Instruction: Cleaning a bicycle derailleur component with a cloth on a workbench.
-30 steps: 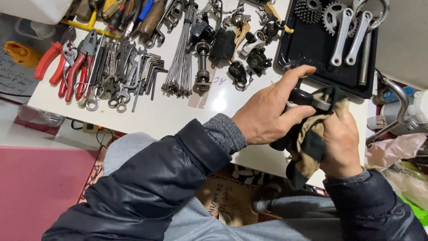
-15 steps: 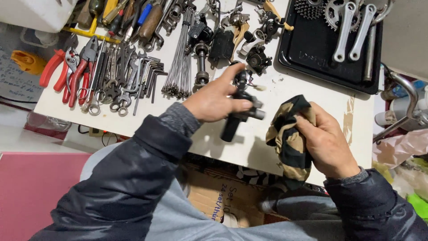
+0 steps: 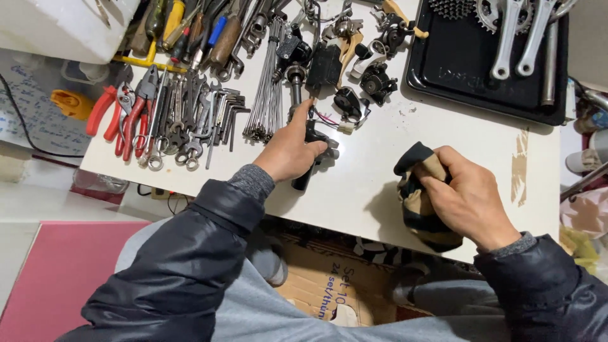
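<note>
My left hand point(image 3: 288, 151) grips a black bicycle handlebar part point(image 3: 310, 159) and rests it on the white table point(image 3: 373, 183), just below a bundle of spokes point(image 3: 269, 101). My right hand point(image 3: 465, 196) holds a crumpled black and tan rag point(image 3: 415, 190) near the table's front edge. The rag hangs partly over that edge. Both my sleeves are dark and padded.
Red-handled pliers point(image 3: 123, 117), wrenches point(image 3: 183, 126) and hex keys lie in rows at the left. Black bike parts point(image 3: 373, 79) sit at the back middle. A black tray point(image 3: 481, 76) with silver crank arms point(image 3: 519, 38) stands at the back right. A cardboard box point(image 3: 329, 291) lies under the table.
My left hand took the black part away from the rag, carried it left and lowered it onto the table. My right hand kept the rag and dropped toward the table edge.
</note>
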